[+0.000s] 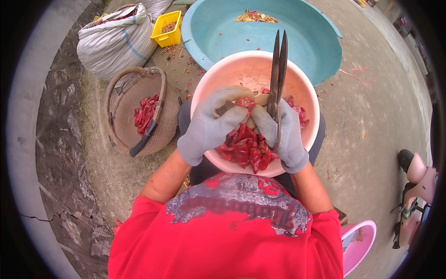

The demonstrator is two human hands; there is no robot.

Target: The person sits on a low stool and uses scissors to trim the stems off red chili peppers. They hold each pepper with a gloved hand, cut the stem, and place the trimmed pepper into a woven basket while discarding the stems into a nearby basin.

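Note:
Both of my hands wear grey work gloves and meet above a pink plastic basin (201, 95) on my lap. Between the fingertips of my left hand (208, 122) and my right hand is a dried red chili pepper (245, 102), its cut or torn end facing up. My right hand (292, 134) also holds a pair of dark metal scissors (277, 69); the blades point away from me and lie nearly together. More dried red chili peppers (244, 148) are heaped in the near part of the basin, and others (300, 113) show beyond my right hand.
To the left stand a handled woven basket (162, 115) with red peppers, a full white woven sack (111, 52) and a yellow plastic bin (169, 41). A large blue tub (198, 45) with scraps lies ahead. A pink container (362, 244) and a scooter (416, 195) are at right.

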